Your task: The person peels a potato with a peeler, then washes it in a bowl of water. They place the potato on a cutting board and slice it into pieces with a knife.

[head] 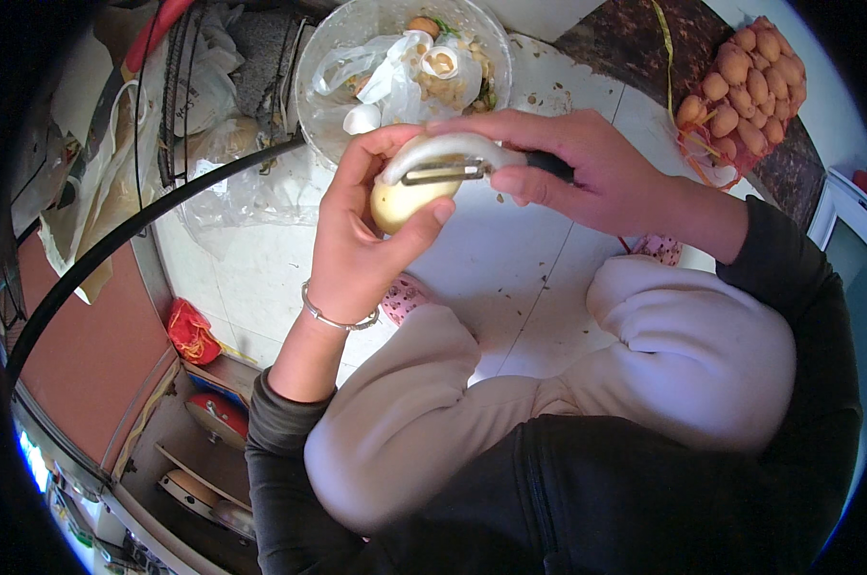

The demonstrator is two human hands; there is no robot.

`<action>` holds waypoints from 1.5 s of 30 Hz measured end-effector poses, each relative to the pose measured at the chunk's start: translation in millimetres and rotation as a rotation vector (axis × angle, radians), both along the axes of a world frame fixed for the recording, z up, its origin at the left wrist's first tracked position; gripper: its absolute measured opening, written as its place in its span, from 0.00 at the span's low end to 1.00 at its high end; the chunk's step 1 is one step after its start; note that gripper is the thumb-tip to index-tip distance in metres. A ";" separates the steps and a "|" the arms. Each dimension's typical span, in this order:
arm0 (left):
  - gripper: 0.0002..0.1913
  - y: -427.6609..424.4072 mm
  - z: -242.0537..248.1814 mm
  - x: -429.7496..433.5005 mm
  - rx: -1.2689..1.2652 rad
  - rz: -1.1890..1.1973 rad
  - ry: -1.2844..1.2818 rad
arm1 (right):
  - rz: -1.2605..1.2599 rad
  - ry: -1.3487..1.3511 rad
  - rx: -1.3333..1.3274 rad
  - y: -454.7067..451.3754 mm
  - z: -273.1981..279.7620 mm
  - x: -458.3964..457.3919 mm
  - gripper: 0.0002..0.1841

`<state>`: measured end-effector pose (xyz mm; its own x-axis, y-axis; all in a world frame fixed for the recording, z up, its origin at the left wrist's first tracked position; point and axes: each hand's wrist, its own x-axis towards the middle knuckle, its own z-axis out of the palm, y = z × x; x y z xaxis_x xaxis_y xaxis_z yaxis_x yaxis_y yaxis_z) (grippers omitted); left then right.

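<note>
My left hand (pixel 362 215) is wrapped around a peeled, pale yellow potato (pixel 405 205), its thumb along the near side. A peeler (pixel 469 158) with a white curved frame, a metal blade and a black handle is in my right hand (pixel 591 165). The blade lies over the upper side of the potato, touching or very close to it; I cannot tell which. Just beyond both hands stands a clear plastic bin (pixel 308 93) holding eggshells (pixel 441 63), plastic bags and food scraps.
A red mesh sack of potatoes (pixel 753 90) stands at the far right. Plastic bags (pixel 218 172) lie left of the bin. An open cabinet (pixel 211 460) with pans is at the lower left. Dark peel bits dot the tiled floor (pixel 505 287). A black curved bar (pixel 160 208) crosses the left side.
</note>
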<state>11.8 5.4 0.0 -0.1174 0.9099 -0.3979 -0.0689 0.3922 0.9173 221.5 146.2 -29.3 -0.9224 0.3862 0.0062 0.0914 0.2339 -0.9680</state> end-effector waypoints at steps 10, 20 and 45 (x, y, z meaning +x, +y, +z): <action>0.30 -1.2 4.8 2.3 -0.037 -0.004 -0.153 | 0.021 0.044 0.022 -3.3 6.2 -1.2 0.25; 0.29 -2.8 5.5 0.0 -0.039 -0.005 -0.181 | 0.024 -0.026 0.019 1.6 9.9 2.4 0.25; 0.34 5.9 5.6 -1.8 0.367 -0.273 0.683 | -0.160 -0.090 0.046 4.4 -8.1 5.3 0.26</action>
